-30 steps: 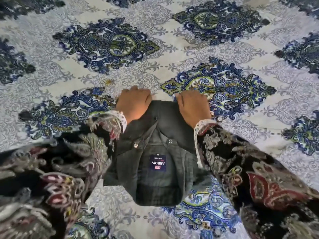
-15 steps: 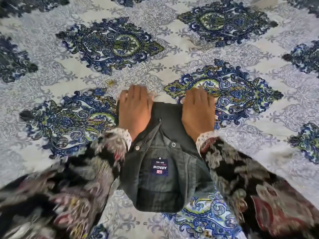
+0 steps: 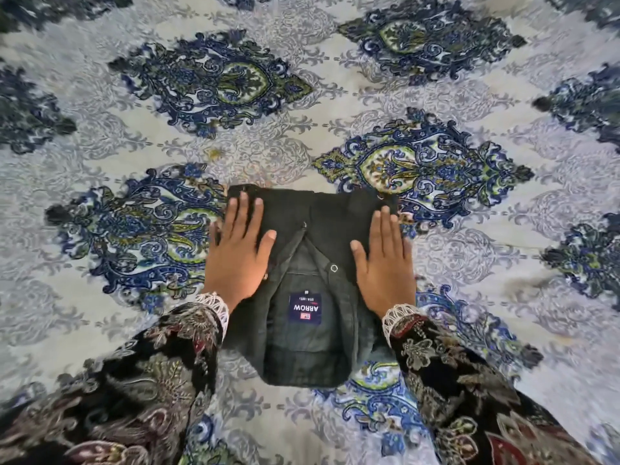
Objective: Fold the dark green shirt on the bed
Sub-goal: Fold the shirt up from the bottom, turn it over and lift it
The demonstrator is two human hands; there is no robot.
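The dark green shirt [image 3: 312,350] lies folded into a compact rectangle on the bed, collar toward me, with a blue "ARROW" label [image 3: 305,308] showing inside the neck. My left hand [image 3: 240,253] lies flat on the shirt's left side, fingers spread and palm down. My right hand [image 3: 384,263] lies flat on the right side in the same way. Neither hand grips the cloth. Both arms wear dark paisley sleeves with white lace cuffs.
The bedspread [image 3: 335,105] is pale grey-white with large blue and green ornate medallions and stretches all around the shirt. My patterned sleeves cover the lower left and lower right of the view.
Both hands slid back toward me from the shirt's far edge, uncovering that edge, and now lie flat with fingers spread. The shirt kept its place.
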